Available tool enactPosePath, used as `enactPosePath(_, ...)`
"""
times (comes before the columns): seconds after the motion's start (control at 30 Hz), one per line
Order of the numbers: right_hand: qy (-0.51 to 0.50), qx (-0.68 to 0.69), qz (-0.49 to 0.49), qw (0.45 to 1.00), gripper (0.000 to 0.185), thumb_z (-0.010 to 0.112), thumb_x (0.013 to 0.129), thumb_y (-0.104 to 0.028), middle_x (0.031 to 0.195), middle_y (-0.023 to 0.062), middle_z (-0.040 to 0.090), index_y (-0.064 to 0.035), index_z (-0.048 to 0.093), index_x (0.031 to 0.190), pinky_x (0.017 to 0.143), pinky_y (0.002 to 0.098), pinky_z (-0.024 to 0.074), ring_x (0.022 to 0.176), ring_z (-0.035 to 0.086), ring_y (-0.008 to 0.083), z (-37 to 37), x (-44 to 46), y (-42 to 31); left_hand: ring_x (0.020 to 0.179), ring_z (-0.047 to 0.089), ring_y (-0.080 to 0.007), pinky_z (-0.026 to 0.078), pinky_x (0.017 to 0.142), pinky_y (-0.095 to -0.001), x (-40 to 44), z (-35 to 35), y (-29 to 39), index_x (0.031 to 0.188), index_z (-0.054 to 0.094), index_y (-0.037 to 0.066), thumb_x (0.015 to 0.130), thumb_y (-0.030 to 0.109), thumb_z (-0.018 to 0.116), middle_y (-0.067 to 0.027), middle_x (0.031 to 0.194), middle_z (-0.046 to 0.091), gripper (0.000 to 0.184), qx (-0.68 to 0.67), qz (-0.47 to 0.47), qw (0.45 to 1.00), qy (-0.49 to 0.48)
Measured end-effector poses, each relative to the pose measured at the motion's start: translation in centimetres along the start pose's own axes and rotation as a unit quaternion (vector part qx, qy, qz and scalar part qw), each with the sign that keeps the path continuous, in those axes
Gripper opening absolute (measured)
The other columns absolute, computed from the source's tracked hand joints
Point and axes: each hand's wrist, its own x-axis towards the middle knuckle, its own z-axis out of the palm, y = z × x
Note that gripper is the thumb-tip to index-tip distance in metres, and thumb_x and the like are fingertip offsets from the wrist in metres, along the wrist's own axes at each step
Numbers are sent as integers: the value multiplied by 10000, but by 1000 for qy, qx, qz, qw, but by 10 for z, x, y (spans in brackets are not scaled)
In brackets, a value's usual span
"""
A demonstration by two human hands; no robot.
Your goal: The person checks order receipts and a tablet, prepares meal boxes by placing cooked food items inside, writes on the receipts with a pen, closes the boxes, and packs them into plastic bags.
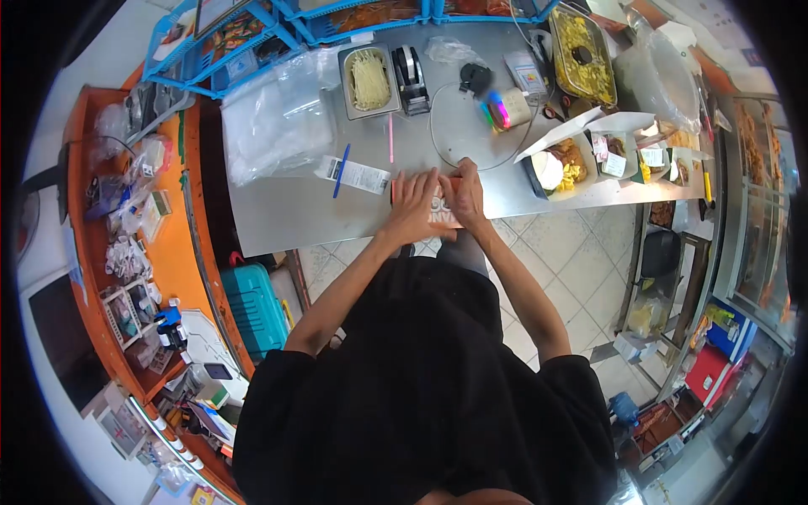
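An orange box [440,215] with large white lettering lies at the front edge of the metal table, under both my hands. My left hand [411,208] rests over its left part, fingers reaching forward along the top and holding it. My right hand [465,199] grips the right side, with its fingers bent at the far corner. My palms and fingers hide much of the box. Just left of it lie a printed paper slip [364,176] and a blue pen [342,172]. A pink stick [390,139] lies beyond my left hand.
Open food boxes [562,171] stand to the right. A metal tray of shredded food [369,81], a tape dispenser [411,82] and a tray of yellow food [582,59] sit farther back. Plastic bags [278,118] cover the left. Blue baskets [353,18] line the back; orange shelving [181,227] stands left.
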Motion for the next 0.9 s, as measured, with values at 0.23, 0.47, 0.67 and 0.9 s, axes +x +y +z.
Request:
enactPosePath(0.23, 12, 75, 73, 994, 228, 598, 955, -250, 841, 54, 595, -73, 665, 1082, 667, 298, 444, 723, 508, 155, 40, 105, 20, 1237, 350, -380, 228, 1056, -535, 1, 4, -9, 1395, 338, -7, 422, 375, 883, -215, 1326, 380, 1178, -34, -39, 996, -74)
enactPosePath(0.47, -151, 358, 442, 808, 210, 641, 904, -174, 874, 31, 616, -55, 709, 1063, 693, 314, 517, 671, 501, 126, 75, 180, 20, 1226, 313, -431, 261, 1026, -605, -4, -3, 1, 1411, 430, 183, 425, 345, 893, -193, 1307, 342, 1101, 18, -98, 993, -70)
enactPosePath(0.67, -10, 233, 293, 927, 115, 672, 881, -111, 862, 37, 695, -3, 705, 900, 735, 276, 514, 626, 568, 144, 90, 103, 60, 1208, 367, -394, 369, 951, -565, -3, -6, 1, 1417, 402, 148, 433, 307, 889, -174, 1243, 415, 1110, 23, -134, 987, -91)
enactPosePath(0.9, 44, -116, 47, 991, 81, 696, 789, -97, 716, 81, 625, -27, 687, 749, 678, 345, 469, 679, 600, 239, 135, 94, 139, 1199, 387, -362, 395, 939, -518, -2, -31, -10, 1393, 400, 114, 426, 310, 885, -163, 1223, 435, 1100, 12, -97, 990, -103)
